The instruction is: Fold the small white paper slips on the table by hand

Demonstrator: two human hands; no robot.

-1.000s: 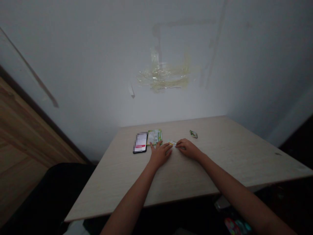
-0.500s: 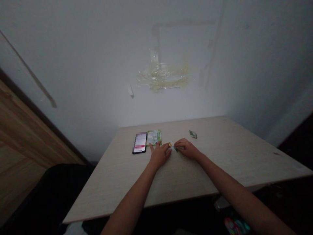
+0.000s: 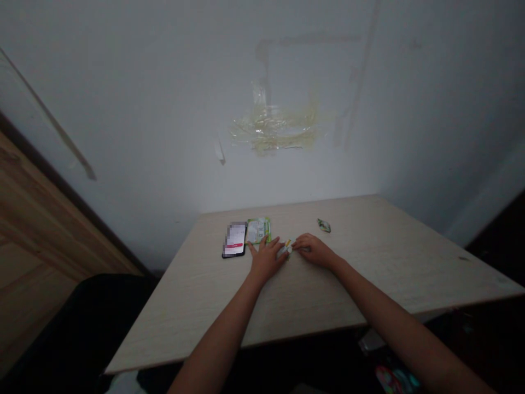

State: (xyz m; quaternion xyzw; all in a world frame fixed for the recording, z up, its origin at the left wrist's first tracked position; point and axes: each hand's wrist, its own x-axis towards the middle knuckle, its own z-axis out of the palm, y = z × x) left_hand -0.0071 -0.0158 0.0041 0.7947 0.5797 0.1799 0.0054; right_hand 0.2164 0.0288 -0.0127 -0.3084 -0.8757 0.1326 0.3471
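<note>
A small white piece of folded paper (image 3: 288,248) with a yellow-orange stripe lies on the table between my hands. My left hand (image 3: 266,261) pins its left side with thumb and index finger, while the other fingers spread forward over the wood. At the paper's right edge, my right hand (image 3: 315,249) is closed, its bent fingertips pressed together against it. Part of the paper is hidden under the fingers. Just beyond my left fingertips lies a green and white printed packet (image 3: 258,230).
A phone (image 3: 235,239) with a lit screen lies left of the packet. A small crumpled green wrapper (image 3: 324,225) sits beyond my right hand. The pale wooden table (image 3: 303,306) meets a white wall (image 3: 164,109) bearing strips of clear tape (image 3: 279,128).
The paper between my hands shows a different face, with the yellow stripe upright and the green at its right no longer visible. Both hands have shifted only slightly.
</note>
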